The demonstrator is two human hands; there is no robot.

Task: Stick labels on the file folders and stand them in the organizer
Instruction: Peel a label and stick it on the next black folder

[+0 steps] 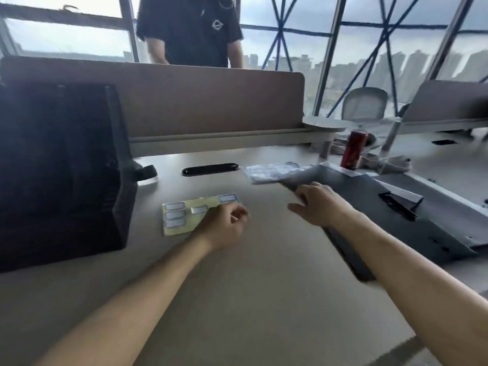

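Here the left hand (224, 223) lay knuckles-up on the pale beige desk top (250, 299), fingers curled into a loose fist against the right edge of a yellow backing sheet of blue-bordered white labels (182, 216). Whether those fingers pinched a label could not be told. The sheet lay flat and carried several labels: three stacked at its left, one near the middle and one at its far right corner.

The right hand (317, 204) gripped the near-left edge of a dark grey file folder (351, 249), fingers over the top and thumb stretched out to the left. The folder was blurred and tilted. Its far corner overlapped a second sheet of white labels (272, 171) lying further back.

To the right, another dark grey folder lay open and flat (435, 225), with a black clip (398, 204) on its inner face.

At the left stood a tall black file organizer (60, 167) with upright dividers. Its compartments were too dark to show what they held.

Beyond the hands, a black oval cable slot (210, 169) sat in the desk, a red drink can (353, 149) stood upright at the back right, and a brown fabric divider panel (211, 101) ran along the far edge. A person in a dark shirt (190, 30) stood behind the panel, before large windows.
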